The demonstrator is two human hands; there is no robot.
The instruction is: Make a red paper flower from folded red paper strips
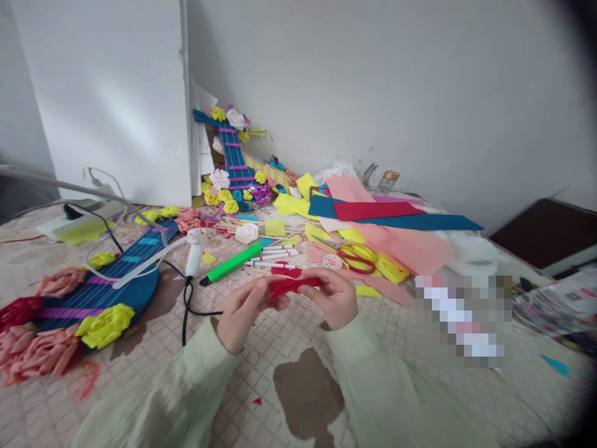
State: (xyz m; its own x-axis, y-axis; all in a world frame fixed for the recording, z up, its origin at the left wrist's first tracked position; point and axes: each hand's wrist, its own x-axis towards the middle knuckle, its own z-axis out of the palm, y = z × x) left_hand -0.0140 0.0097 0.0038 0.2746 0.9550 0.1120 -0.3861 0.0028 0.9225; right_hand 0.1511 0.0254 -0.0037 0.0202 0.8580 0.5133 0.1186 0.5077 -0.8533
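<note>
A crumpled red paper strip (pixel 295 285) is being held over the tiled tablecloth (pixel 261 354), near the middle of the view, and is being pinched at both ends. Its nine o'clock end is being clamped between the fingers of the left hand (pixel 242 313), and its three o'clock end is being gripped in the same way by the right hand (pixel 334 300). The two hands are being held close together, joined only by the strip. At ten o'clock from the strip a green marker (pixel 232 263) is lying flat, with a white glue gun (pixel 194 247) just beyond it along the same line. At eleven o'clock a row of felt pens (pixel 275 254) is lying, and at two o'clock red-and-yellow scissors (pixel 357 256) are resting on pink paper (pixel 410 249). At nine o'clock, well apart from the hands, a blue paper guitar (pixel 93 292) trimmed with yellow and pink paper flowers is lying flat. A second guitar (pixel 233 155) is being propped against the wall, far off at eleven o'clock
</note>
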